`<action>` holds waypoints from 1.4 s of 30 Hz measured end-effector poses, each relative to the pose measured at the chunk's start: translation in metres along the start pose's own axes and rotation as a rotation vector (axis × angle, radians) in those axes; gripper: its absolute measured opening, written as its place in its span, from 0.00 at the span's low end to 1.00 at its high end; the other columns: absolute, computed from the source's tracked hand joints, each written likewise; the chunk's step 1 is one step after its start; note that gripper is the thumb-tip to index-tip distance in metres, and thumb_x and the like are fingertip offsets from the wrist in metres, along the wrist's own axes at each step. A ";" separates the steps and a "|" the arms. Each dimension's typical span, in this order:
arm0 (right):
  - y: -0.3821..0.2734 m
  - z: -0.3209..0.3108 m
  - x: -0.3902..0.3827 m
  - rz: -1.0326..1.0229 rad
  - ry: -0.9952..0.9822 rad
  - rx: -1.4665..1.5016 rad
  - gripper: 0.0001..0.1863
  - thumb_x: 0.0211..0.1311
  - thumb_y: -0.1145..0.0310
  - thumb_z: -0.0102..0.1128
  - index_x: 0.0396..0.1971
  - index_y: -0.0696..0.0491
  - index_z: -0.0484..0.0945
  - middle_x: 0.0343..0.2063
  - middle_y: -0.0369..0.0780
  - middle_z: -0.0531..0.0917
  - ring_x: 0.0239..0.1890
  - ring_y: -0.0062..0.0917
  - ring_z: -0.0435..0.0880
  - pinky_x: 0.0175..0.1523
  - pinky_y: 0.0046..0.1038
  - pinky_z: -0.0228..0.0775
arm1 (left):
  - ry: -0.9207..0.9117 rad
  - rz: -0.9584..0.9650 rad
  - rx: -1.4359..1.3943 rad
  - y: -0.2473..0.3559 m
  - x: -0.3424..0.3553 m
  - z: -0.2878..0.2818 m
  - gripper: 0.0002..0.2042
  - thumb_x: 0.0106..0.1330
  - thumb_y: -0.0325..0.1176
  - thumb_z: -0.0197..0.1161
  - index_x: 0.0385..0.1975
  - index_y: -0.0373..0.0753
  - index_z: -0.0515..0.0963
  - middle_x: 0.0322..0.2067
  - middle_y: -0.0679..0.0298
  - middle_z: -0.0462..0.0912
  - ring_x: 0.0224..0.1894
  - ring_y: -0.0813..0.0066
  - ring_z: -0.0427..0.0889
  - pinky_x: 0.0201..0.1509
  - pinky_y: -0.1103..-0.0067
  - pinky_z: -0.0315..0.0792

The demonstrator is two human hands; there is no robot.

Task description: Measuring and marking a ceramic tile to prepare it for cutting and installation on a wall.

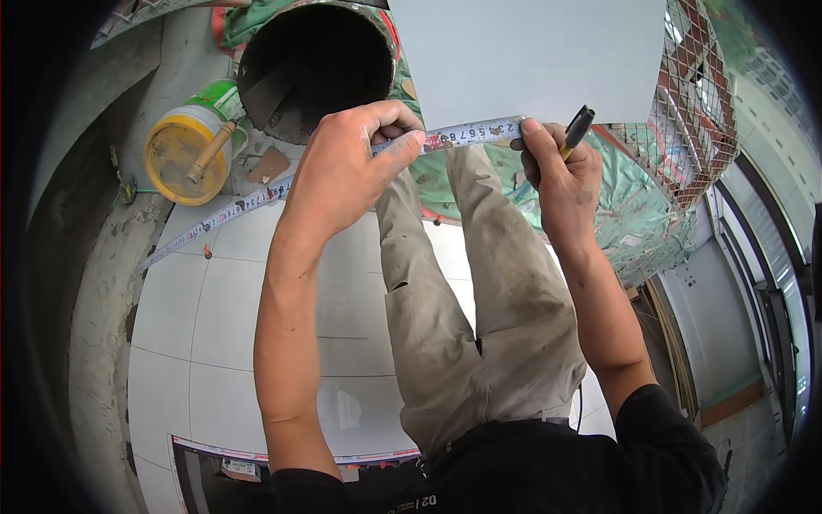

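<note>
My left hand [364,158] pinches a silver tape measure blade [462,135], whose lower length slants down to the left over the tiles. My right hand [561,171] grips a black-tipped marker [575,128], with its thumb on the blade's hooked end. The blade between my hands lies along the near edge of a large pale grey panel [527,60]. Some of my fingers and the part of the blade under my left hand are hidden. My legs in dirty khaki trousers are below the blade.
A dark round opening [390,38] is at upper left, beside a yellow-lidded bucket [171,171] with a wooden-handled tool [212,150]. Green sheeting [634,231] and metal mesh [693,120] are at right, white floor tiles [163,317] below, and a rough concrete ledge [103,343] at far left.
</note>
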State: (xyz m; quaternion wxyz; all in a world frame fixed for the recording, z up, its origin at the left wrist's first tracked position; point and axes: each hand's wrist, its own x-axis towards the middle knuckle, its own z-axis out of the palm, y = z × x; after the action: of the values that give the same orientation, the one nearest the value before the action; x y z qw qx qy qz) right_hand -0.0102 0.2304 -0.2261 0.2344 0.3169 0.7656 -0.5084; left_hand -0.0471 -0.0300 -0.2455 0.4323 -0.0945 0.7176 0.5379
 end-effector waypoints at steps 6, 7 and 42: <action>0.001 0.002 0.001 -0.020 0.004 -0.003 0.21 0.82 0.62 0.66 0.28 0.61 0.87 0.17 0.27 0.71 0.20 0.10 0.64 0.26 0.22 0.49 | -0.030 -0.066 -0.002 0.004 0.002 -0.005 0.10 0.72 0.37 0.70 0.39 0.34 0.86 0.27 0.71 0.81 0.30 0.84 0.71 0.35 0.79 0.66; 0.001 0.003 0.001 -0.026 0.006 -0.009 0.21 0.82 0.62 0.66 0.28 0.60 0.87 0.17 0.27 0.71 0.21 0.10 0.64 0.26 0.22 0.50 | -0.030 -0.067 -0.002 0.003 0.003 -0.005 0.10 0.72 0.37 0.70 0.39 0.34 0.86 0.27 0.71 0.81 0.30 0.84 0.71 0.35 0.79 0.66; -0.002 -0.056 -0.019 -0.410 -0.040 -0.289 0.28 0.89 0.52 0.48 0.46 0.63 0.87 0.32 0.41 0.85 0.33 0.23 0.82 0.40 0.25 0.72 | 0.002 -0.095 -0.072 -0.003 0.005 -0.004 0.09 0.71 0.33 0.75 0.39 0.32 0.89 0.26 0.73 0.81 0.30 0.87 0.73 0.35 0.83 0.67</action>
State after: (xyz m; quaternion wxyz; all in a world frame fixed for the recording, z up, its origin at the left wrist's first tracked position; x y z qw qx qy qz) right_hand -0.0006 0.2774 -0.1909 0.1843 0.1082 0.8739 -0.4367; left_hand -0.0505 -0.0324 -0.2508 0.4528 -0.1445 0.6929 0.5422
